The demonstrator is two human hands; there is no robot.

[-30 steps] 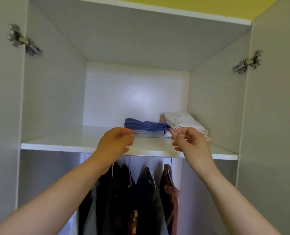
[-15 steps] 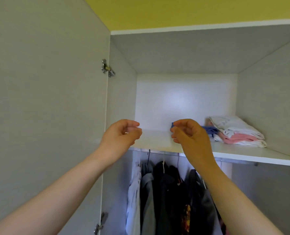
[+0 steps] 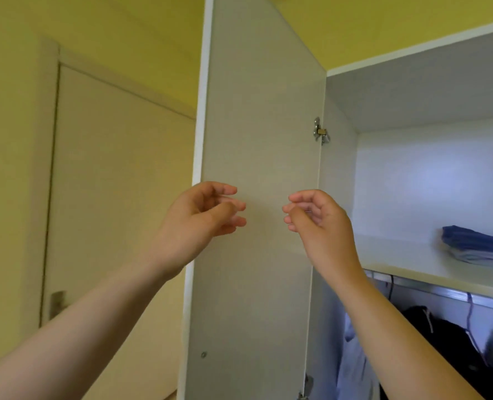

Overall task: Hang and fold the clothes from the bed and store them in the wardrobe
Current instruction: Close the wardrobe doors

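**Empty hands at the open wardrobe**

Both grips are slack and hold nothing. The left hand (image 3: 202,215) and the right hand (image 3: 319,223) hang in the air, fingers loosely curled and apart from each other, in front of the inner face of the open wardrobe door (image 3: 257,157). To the right, a folded blue pile (image 3: 476,246) lies on the shelf (image 3: 398,255). Below it, dark clothes (image 3: 441,336) and a pale shirt (image 3: 352,359) hang from the rail (image 3: 441,293). So part of the job looks done: some clothes folded, some hung. The bed is out of view, so I cannot tell how many clothes are left there. The room door (image 3: 109,197) stands at the left.
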